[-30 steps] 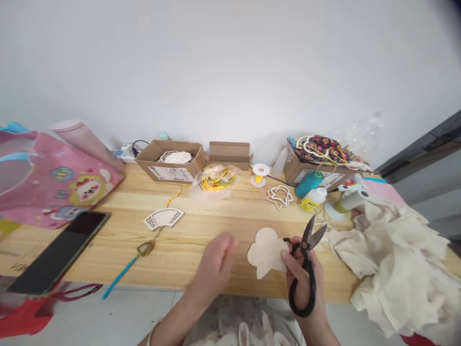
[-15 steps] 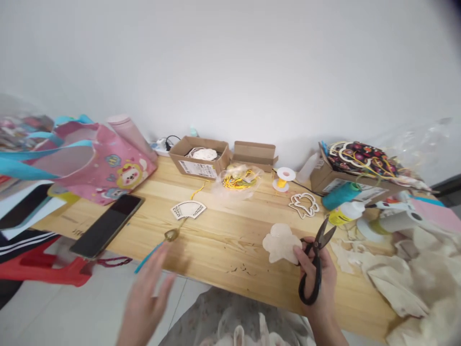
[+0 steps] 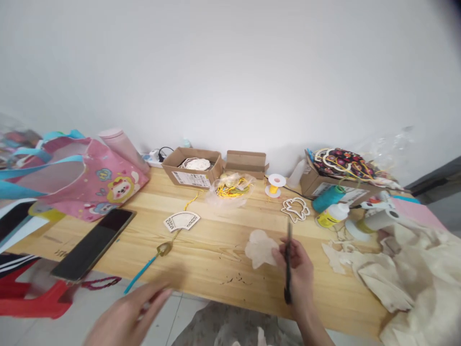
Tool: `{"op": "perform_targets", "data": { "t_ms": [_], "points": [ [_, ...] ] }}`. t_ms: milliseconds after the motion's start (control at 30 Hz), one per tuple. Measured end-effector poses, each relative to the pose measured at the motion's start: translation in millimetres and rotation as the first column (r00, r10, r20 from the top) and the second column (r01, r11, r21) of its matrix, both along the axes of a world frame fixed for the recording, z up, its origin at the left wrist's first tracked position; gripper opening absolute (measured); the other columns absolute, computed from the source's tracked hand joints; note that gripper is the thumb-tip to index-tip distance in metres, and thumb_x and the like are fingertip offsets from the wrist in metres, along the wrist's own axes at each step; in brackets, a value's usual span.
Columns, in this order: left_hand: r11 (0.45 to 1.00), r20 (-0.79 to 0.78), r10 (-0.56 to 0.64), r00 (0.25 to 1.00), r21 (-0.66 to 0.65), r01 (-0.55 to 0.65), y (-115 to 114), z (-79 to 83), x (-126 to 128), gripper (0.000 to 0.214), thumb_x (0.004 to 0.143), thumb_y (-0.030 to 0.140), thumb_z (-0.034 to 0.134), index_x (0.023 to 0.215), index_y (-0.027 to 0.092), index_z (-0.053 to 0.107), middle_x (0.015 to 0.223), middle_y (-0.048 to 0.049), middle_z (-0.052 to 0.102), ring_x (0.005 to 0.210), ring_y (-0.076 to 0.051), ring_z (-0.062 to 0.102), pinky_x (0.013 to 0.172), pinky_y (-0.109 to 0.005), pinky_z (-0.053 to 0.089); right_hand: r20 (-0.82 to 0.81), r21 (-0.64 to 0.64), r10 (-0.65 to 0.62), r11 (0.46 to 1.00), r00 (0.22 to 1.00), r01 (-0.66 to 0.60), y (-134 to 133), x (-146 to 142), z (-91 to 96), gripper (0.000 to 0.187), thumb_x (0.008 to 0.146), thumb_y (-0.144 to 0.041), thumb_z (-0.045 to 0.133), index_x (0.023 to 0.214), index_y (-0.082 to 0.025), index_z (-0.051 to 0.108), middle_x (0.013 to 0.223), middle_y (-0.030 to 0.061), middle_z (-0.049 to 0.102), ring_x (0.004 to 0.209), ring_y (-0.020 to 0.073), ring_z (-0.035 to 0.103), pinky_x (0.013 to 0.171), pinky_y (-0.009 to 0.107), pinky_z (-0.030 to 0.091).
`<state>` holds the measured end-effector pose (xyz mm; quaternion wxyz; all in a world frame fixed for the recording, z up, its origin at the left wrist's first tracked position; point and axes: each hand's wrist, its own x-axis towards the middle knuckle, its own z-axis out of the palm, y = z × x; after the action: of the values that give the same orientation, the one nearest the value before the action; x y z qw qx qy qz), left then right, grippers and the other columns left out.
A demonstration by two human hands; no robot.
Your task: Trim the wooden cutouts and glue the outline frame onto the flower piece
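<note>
My right hand point(image 3: 298, 272) grips black scissors point(image 3: 288, 259), seen edge-on, and pinches a pale flower-shaped fabric-covered cutout point(image 3: 260, 247) just above the wooden table point(image 3: 216, 250). My left hand point(image 3: 126, 317) hovers below the table's front edge at lower left, blurred, fingers stretched out and holding nothing. It is nearest a teal-handled tool with a brass tip point(image 3: 147, 266) that overhangs the edge. A fan-shaped wooden piece point(image 3: 182, 221) lies farther back.
A dark phone point(image 3: 93, 242) and pink cartoon bag point(image 3: 77, 175) lie at left. Cardboard boxes point(image 3: 190, 170), a bag of yellow cords point(image 3: 232, 186), a thread spool point(image 3: 274, 183), wooden outline point(image 3: 295, 209), teal spool point(image 3: 328, 198), glue bottle point(image 3: 332, 215) line the back. Cream cloth point(image 3: 414, 269) piles at right.
My left hand has dropped from beside the cutout to below the table's front edge at lower left. The scissors have turned edge-on in my right hand. The view has shifted left.
</note>
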<state>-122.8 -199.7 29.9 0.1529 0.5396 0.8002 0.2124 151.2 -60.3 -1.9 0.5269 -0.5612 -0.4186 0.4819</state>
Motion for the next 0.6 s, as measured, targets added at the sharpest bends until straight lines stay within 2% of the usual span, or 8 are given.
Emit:
{"op": "perform_targets", "data": {
  "t_ms": [67,100,133,200,300,433,500,600],
  "points": [
    [0.975,-0.032,-0.186,0.982,0.119,0.189,38.4,-3.0,37.1,0.045,0.069,0.049,0.055,0.107,0.026,0.058,0.109,-0.0061,0.063,0.095,-0.023,0.060,0.079,-0.031,0.049,0.060,-0.002,0.083,0.997,0.995,-0.083,8.3,-10.9,1.6,0.033,0.056,-0.028,0.069,0.085,-0.018,0.056,0.065,-0.0021,0.057,0.060,0.0134,0.054,0.058,0.025,0.044],
    [0.945,-0.052,-0.290,0.956,0.144,0.294,56.2,-6.4,55.6,0.054,0.072,0.046,0.054,0.120,0.024,0.047,0.125,-0.0082,0.052,0.111,-0.024,0.050,0.089,-0.035,0.044,0.096,0.000,0.117,0.993,0.988,-0.117,12.2,-14.5,1.9,0.033,0.057,-0.028,0.068,0.087,-0.019,0.056,0.067,-0.0010,0.059,0.062,0.0140,0.055,0.059,0.026,0.044],
    [0.911,-0.075,-0.370,0.926,0.163,0.378,72.1,-10.4,71.6,0.061,0.073,0.044,0.054,0.128,0.023,0.038,0.134,-0.0094,0.041,0.121,-0.024,0.039,0.095,-0.038,0.038,0.143,0.002,0.153,0.988,0.978,-0.155,15.5,-16.2,1.6,0.033,0.059,-0.028,0.067,0.089,-0.019,0.057,0.069,-0.0002,0.060,0.061,0.0143,0.055,0.058,0.026,0.044],
    [0.850,-0.111,-0.484,0.868,0.177,0.496,98.2,-17.4,92.4,0.068,0.073,0.046,0.054,0.132,0.022,0.031,0.142,-0.0107,0.027,0.128,-0.026,0.025,0.100,-0.043,0.032,0.267,0.021,0.174,0.982,0.948,-0.187,19.4,-11.9,-0.7,0.033,0.062,-0.029,0.065,0.093,-0.021,0.058,0.071,0.0005,0.063,0.057,0.0139,0.055,0.055,0.025,0.043],
    [0.813,-0.099,-0.551,0.828,0.157,0.560,131.7,-19.1,100.5,0.061,0.075,0.046,0.051,0.129,0.020,0.036,0.141,-0.0116,0.028,0.128,-0.026,0.027,0.100,-0.042,0.032,0.413,0.130,0.057,0.984,0.909,-0.121,17.7,10.5,-7.7,0.030,0.064,-0.030,0.064,0.093,-0.022,0.061,0.068,-0.0001,0.061,0.052,0.0128,0.050,0.051,0.025,0.041],
    [0.747,-0.082,-0.641,0.763,0.161,0.645,188.3,-8.6,115.2,0.036,0.080,0.035,0.046,0.112,0.018,0.052,0.127,-0.0106,0.046,0.116,-0.022,0.043,0.097,-0.039,0.035,0.398,0.229,-0.099,0.973,0.912,0.006,7.8,42.2,-18.5,0.024,0.064,-0.028,0.063,0.087,-0.021,0.062,0.061,-0.0012,0.057,0.052,0.0134,0.048,0.052,0.025,0.041],
    [0.727,-0.082,-0.672,0.736,0.115,0.676,219.6,-6.4,132.4,0.028,0.080,0.028,0.045,0.104,0.018,0.056,0.113,-0.0095,0.055,0.105,-0.020,0.051,0.092,-0.036,0.039,0.377,0.237,-0.130,0.971,0.917,0.040,3.9,49.0,-21.4,0.022,0.064,-0.027,0.063,0.085,-0.021,0.062,0.062,-0.0007,0.058,0.053,0.0141,0.048,0.053,0.026,0.041],
    [0.731,-0.116,-0.676,0.728,0.021,0.682,254.6,-12.7,157.2,0.025,0.077,0.024,0.048,0.097,0.014,0.059,0.099,-0.0119,0.059,0.094,-0.023,0.055,0.082,-0.038,0.043,0.399,0.253,-0.137,0.967,0.906,0.035,2.1,49.8,-22.3,0.021,0.065,-0.025,0.062,0.085,-0.022,0.062,0.063,-0.0008,0.057,0.053,0.0141,0.048,0.054,0.026,0.041]
  ]
}}
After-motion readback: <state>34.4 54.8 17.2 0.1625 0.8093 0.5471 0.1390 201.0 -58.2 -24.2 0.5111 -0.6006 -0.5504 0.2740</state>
